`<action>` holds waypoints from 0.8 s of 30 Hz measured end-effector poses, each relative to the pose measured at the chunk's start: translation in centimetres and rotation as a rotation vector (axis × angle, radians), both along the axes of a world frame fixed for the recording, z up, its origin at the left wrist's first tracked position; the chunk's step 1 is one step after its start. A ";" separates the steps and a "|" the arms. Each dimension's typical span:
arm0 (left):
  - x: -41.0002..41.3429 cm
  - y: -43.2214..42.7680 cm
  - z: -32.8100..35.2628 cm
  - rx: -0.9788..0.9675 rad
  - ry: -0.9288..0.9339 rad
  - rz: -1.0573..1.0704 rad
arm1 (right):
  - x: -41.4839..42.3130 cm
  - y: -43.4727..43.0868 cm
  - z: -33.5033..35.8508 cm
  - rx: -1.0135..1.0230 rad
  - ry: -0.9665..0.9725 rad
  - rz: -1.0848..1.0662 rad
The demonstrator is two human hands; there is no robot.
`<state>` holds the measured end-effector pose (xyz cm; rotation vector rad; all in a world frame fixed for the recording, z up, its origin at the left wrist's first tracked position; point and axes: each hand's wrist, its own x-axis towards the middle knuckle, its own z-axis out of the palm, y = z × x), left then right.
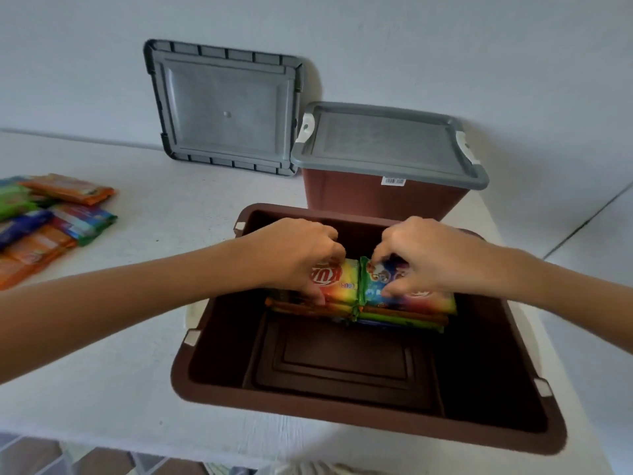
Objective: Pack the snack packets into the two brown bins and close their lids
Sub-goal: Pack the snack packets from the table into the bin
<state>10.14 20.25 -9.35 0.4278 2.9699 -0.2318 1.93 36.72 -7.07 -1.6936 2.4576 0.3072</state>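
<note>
An open brown bin (191,378) stands in front of me on the white table. Inside it, against the far wall, lie two side-by-side stacks of snack packets (404,315). My left hand (298,255) grips the top packet of the left stack, a yellow and red one (342,279). My right hand (421,255) pinches the top packet of the right stack, a green and blue one (373,291). The near half of the bin floor is bare. A second brown bin (373,197) stands behind, with its grey lid (387,142) on.
A loose grey lid (226,111) leans upright against the wall at the back. A pile of several snack packets (51,221), orange, green and blue, lies on the table at the left. The table's front edge runs just below the open bin.
</note>
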 end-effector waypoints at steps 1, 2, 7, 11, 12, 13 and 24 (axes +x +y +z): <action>0.1 -0.5 0.7 0.036 0.030 0.007 | -0.2 -0.6 0.9 -0.023 -0.034 -0.011; 0.2 -1.2 1.4 0.071 0.070 0.018 | -0.3 -1.3 1.7 -0.057 -0.068 -0.014; 1.6 -6.2 5.7 0.210 0.235 0.135 | -0.1 -6.1 4.3 -0.228 -0.153 0.015; 4.6 -12.5 7.2 0.198 0.339 0.321 | 1.4 -12.8 5.0 -0.316 -0.244 0.103; 5.6 -14.2 7.2 0.204 0.355 0.378 | 1.8 -14.7 5.1 -0.324 -0.256 0.137; 6.6 -15.9 7.2 0.216 0.364 0.435 | 2.4 -16.7 5.1 -0.329 -0.268 0.168; 17.2 -35.2 1.1 0.241 0.136 1.035 | 7.9 -40.2 -0.8 -0.285 -0.319 0.310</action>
